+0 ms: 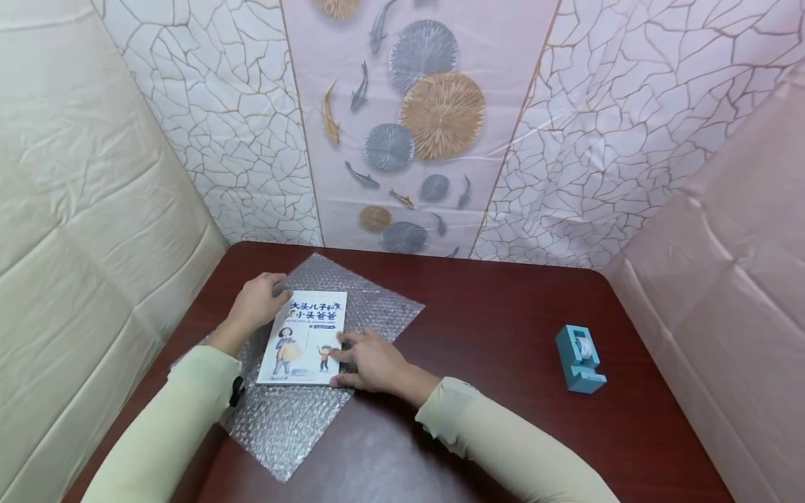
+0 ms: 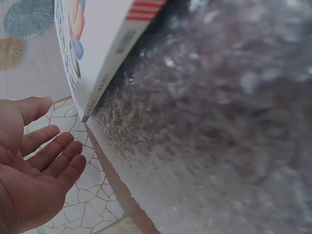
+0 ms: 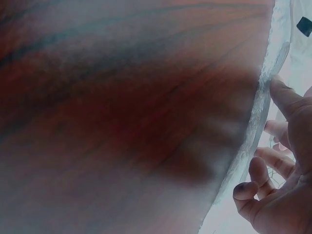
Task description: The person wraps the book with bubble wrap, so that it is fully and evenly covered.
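A white picture book (image 1: 305,356) with blue Chinese lettering and drawn figures lies face up on a sheet of bubble wrap (image 1: 283,429). At its upper left corner is my left hand (image 1: 256,302), fingers loosely bent and thumb near the cover. In the left wrist view that hand (image 2: 41,161) has its palm turned toward the book's spine (image 2: 109,73), holding nothing. My right hand (image 1: 372,362) rests at the book's right edge, with fingertips on the cover. The right wrist view has the right thumb (image 3: 285,97) against the book's edge, the other fingers spread and slightly bent.
A blue tape dispenser (image 1: 580,358) with a roll of clear tape stands on the right of the dark red table (image 1: 484,335). Patterned cloth (image 1: 566,140) hangs behind the table, and pale cloth walls (image 1: 75,209) close in both sides.
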Available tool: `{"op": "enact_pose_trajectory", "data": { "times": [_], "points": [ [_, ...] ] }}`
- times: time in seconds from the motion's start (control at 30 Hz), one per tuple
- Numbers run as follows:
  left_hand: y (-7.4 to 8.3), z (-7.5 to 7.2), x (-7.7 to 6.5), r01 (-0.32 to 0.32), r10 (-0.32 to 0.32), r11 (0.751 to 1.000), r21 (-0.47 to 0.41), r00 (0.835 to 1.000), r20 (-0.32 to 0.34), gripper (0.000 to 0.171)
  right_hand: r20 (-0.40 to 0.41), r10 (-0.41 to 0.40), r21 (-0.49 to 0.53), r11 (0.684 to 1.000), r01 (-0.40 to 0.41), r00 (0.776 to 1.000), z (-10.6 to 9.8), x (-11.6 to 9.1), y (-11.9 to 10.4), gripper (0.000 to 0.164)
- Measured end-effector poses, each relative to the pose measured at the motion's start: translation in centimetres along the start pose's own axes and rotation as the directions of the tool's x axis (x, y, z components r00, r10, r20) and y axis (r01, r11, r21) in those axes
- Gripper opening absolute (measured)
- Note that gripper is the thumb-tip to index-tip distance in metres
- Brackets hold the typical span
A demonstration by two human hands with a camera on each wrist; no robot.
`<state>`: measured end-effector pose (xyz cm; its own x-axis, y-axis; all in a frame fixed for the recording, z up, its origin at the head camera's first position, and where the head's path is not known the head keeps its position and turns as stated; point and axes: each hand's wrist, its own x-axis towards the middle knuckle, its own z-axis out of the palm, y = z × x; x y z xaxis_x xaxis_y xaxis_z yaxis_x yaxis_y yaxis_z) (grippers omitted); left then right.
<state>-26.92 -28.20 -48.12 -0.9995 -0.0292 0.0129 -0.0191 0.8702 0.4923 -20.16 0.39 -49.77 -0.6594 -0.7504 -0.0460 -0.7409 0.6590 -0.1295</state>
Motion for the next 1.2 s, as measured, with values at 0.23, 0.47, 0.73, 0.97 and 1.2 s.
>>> {"op": "enact_pose_trajectory", "data": {
  "times": [0.23,0.47,0.73,0.97,1.2],
  "points": [
    [-0.3,0.6,1.2,0.022,-0.022,1.000,-0.001,0.998,0.059,0.062,-0.008,-0.012,-0.036,0.999,0.011,1.000,0.1,-0.4,-0.2,0.061],
    [-0.3,0.9,2.3,0.044,-0.043,0.999,-0.008,0.993,0.113,0.066,-0.014,-0.029,-0.029,0.999,0.029,0.999,0.1,-0.3,-0.3,0.060],
    [0.0,0.9,2.9,0.088,-0.090,0.996,0.025,0.984,0.155,0.072,-0.016,-0.029,0.011,1.000,0.029,0.999,0.1,-0.3,-0.3,0.060],
    [0.0,0.9,3.2,0.078,-0.073,0.997,-0.024,0.984,0.164,0.075,-0.026,-0.040,0.016,0.999,0.040,0.999,0.3,-0.2,-0.1,0.059],
    [-0.1,0.7,3.2,0.070,-0.058,0.995,-0.074,0.986,0.156,0.075,-0.069,-0.063,0.025,0.998,0.064,0.996,0.6,-0.3,0.4,0.060]
  ]
}}
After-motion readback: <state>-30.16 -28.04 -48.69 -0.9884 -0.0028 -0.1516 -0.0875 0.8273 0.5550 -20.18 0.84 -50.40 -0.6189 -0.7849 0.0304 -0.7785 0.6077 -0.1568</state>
